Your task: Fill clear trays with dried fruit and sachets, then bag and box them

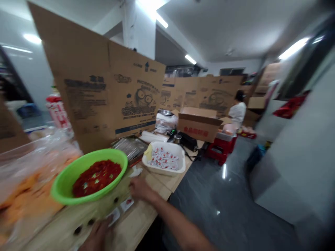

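Observation:
My left hand (96, 234), blurred at the bottom of the view, has its fingers pinched at the edge of a small white packet (114, 217). My right hand (138, 190) is closed just above the table; whatever its fingers hold is hidden. Between the hands lies another white packet (127, 205) with a red print. A crumpled white piece (136, 171) sits just beyond the right knuckles. Several small dark round spots (91, 221) dot the tabletop. To the left stands a green basin (59, 190) of red pieces, some with pale wrappers among them.
A white tub (163, 170) holds many small white-and-red packets. Behind it are a tray of clear plastic (131, 148), a cardboard box (197, 127) and tall cardboard panels (89, 73). Orange pieces in clear plastic (34, 191) lie left. A person in white (237, 111) is far off.

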The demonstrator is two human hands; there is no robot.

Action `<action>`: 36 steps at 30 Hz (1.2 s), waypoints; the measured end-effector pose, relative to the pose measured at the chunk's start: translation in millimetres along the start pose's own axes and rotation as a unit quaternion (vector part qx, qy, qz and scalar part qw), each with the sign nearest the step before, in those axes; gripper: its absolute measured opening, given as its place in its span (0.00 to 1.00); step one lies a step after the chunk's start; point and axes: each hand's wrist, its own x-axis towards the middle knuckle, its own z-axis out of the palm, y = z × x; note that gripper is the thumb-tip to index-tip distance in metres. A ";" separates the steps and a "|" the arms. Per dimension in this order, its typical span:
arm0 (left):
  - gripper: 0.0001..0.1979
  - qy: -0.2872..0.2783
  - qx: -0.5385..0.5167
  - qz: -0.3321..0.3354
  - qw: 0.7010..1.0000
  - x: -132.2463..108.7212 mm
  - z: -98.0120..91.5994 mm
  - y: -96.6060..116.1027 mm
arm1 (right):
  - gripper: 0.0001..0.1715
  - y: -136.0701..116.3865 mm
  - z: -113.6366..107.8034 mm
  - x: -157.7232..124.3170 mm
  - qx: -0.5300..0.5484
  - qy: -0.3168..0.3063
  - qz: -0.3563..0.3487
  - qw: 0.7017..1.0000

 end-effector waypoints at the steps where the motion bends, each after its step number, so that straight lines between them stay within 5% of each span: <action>1: 0.17 0.031 -0.048 -0.022 0.998 -14.4 -7.7 7.4 | 0.06 -0.3 -10.7 -3.6 0.013 0.006 0.003 1.000; 5: 0.10 0.114 -0.284 -0.199 0.931 -56.5 -49.5 29.3 | 0.15 27.4 -25.7 1.1 0.077 -0.006 0.013 0.997; 9: 0.08 0.238 -0.620 -0.320 0.675 -87.7 -92.6 26.4 | 0.14 52.6 2.2 16.2 0.103 -0.019 -0.001 0.994; 11: 0.12 0.264 -0.658 -0.318 0.629 -105.7 -106.0 22.8 | 0.12 51.4 16.1 17.3 0.080 -0.010 -0.036 0.996; 13: 0.13 0.271 -0.648 -0.307 0.643 -121.9 -114.2 19.5 | 0.11 45.0 27.3 17.7 0.051 -0.003 -0.077 0.996; 19: 0.08 0.306 -0.508 -0.249 0.766 -149.7 -129.9 6.1 | 0.12 29.3 52.5 27.3 -0.011 -0.021 -0.179 0.983; 24: 0.18 0.380 -0.298 -0.202 0.852 -175.4 -146.5 -24.6 | 0.22 39.7 56.5 18.0 -0.105 -0.022 -0.249 0.963; 27: 0.22 0.422 -0.193 -0.197 0.864 -191.6 -157.2 -46.7 | 0.28 50.1 54.1 7.4 -0.150 -0.034 -0.257 0.954; 30: 0.24 0.430 -0.210 -0.195 0.856 -197.5 -163.8 -61.9 | 0.30 51.1 55.0 2.4 -0.146 0.007 -0.238 0.960; 33: 0.23 0.428 -0.219 -0.195 0.855 -190.4 -162.3 -71.4 | 0.33 41.4 62.9 3.4 -0.130 0.032 -0.246 0.960; 36: 0.18 0.428 -0.107 -0.179 0.880 -177.6 -153.9 -79.1 | 0.33 29.2 73.1 3.4 -0.163 -0.012 -0.289 0.943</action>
